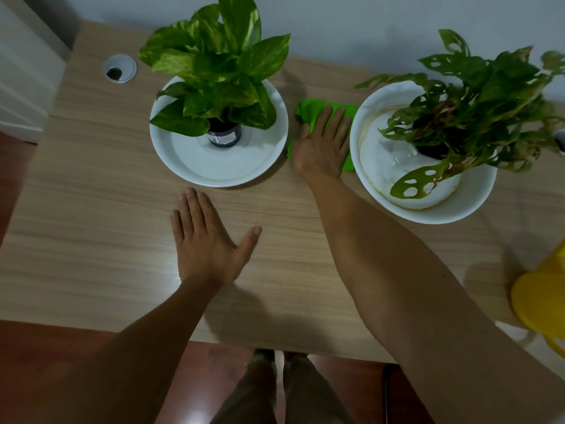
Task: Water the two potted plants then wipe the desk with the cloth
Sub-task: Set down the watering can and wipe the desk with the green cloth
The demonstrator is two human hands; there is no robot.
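Cloth (pixel 321 113), green, lies toward the desk's (pixel 91 179) far edge between two white saucers, mostly covered by the flat, open right hand (pixel 322 145). Left hand (pixel 208 240) rests open, palm down. Yellow watering can (pixel 539 301) cut off at the right edge.

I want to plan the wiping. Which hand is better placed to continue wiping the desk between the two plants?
Right. The right hand lies flat on the green cloth between the two white saucers. The left hand rests flat on the bare desk, apart from the cloth.
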